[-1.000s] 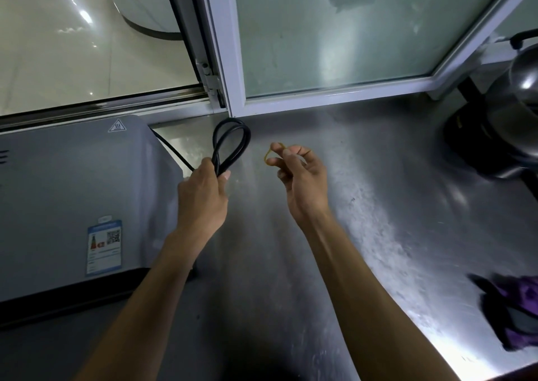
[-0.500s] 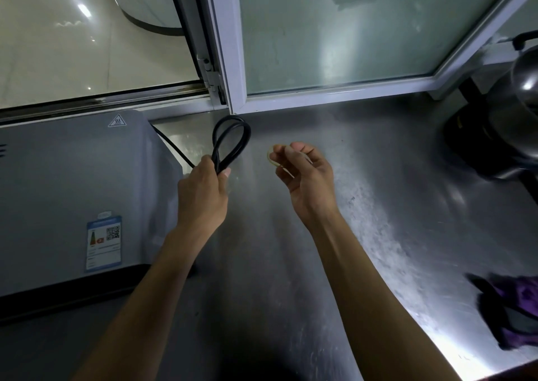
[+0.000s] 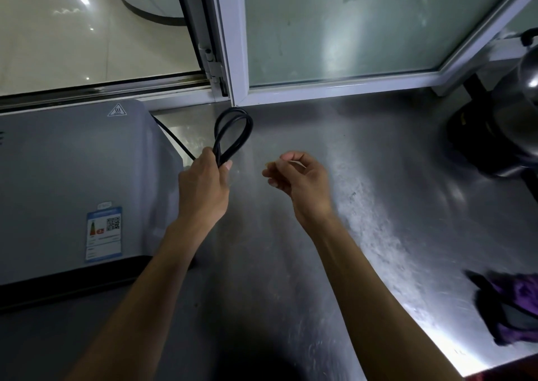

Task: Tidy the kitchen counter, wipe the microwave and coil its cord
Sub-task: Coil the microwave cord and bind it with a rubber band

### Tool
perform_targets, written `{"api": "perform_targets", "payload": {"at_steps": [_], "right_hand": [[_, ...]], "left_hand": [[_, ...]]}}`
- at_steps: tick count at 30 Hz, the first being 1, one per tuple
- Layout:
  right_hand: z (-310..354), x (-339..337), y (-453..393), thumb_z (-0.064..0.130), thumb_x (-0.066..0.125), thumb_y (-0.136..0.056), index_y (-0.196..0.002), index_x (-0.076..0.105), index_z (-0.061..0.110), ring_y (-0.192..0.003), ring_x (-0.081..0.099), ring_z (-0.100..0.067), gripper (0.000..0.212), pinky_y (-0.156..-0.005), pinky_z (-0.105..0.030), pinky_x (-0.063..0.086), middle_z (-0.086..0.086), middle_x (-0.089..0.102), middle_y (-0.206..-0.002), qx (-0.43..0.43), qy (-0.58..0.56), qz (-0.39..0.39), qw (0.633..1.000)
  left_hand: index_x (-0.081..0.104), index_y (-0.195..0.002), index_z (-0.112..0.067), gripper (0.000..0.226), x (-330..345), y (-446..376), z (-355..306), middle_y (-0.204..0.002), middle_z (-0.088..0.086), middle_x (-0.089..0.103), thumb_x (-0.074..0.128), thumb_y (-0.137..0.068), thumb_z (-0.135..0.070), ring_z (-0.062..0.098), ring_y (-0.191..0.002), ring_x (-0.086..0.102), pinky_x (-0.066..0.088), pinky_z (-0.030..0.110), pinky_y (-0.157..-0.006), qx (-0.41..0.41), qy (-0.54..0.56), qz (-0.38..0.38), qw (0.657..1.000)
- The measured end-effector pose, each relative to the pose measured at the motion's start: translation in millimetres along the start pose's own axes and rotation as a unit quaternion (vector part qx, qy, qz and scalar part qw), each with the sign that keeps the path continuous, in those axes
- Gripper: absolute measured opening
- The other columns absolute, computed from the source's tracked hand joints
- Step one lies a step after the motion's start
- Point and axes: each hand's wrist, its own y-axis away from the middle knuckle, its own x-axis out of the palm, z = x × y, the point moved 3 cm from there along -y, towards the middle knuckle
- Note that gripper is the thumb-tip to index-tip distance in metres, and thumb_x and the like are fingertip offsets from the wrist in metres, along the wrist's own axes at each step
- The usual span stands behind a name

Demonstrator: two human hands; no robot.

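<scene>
The grey microwave [image 3: 70, 182] stands at the left on the steel counter [image 3: 378, 206], with a blue label on its top. Its black cord [image 3: 233, 133] is folded into loops that stick up out of my left hand [image 3: 203, 188], which grips the bundle just right of the microwave. One strand of cord runs back behind the microwave. My right hand [image 3: 300, 182] hovers a short way to the right, fingers curled, pinching a thin pale rubber band [image 3: 295, 163] that is barely visible.
A white-framed window [image 3: 235, 60] runs along the back of the counter. A dark, shiny metal appliance [image 3: 495, 136] stands at the far right. A purple cloth [image 3: 515, 308] lies at the right near the counter's front edge.
My right hand has dropped slightly and turned, its fingers curling further around the band. My left hand keeps its grip on the cord loops and has hardly moved.
</scene>
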Motion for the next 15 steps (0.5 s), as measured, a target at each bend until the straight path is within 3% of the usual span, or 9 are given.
{"api": "perform_targets", "payload": {"at_steps": [7,15], "right_hand": [[-7.2,-4.0,2.3,0.011,0.062,-0.097,-0.098,0.060,0.007,-0.077,0.070,-0.030,0.004,-0.062,-0.036,0.053,-0.012,0.068,-0.078,0.000,0.061,-0.020,0.998],[-8.0,-7.2,5.4,0.017,0.063,-0.097,-0.098,0.057,0.008,-0.084,0.070,-0.027,0.011,-0.073,-0.038,0.053,-0.010,0.070,-0.078,0.026,0.036,-0.018,0.999]], "left_hand": [[0.047,-0.105,-0.010,0.022,-0.3,1.0,1.2,-0.089,0.003,0.057,0.042,-0.105,-0.031,0.026,-0.081,0.057,0.039,0.040,-0.081,0.003,0.001,-0.005,1.000],[0.044,-0.102,-0.013,0.017,-0.3,1.1,0.6,-0.087,0.000,0.052,0.044,-0.105,-0.029,0.024,-0.079,0.054,0.040,0.043,-0.081,0.001,0.010,-0.001,1.000]]}}
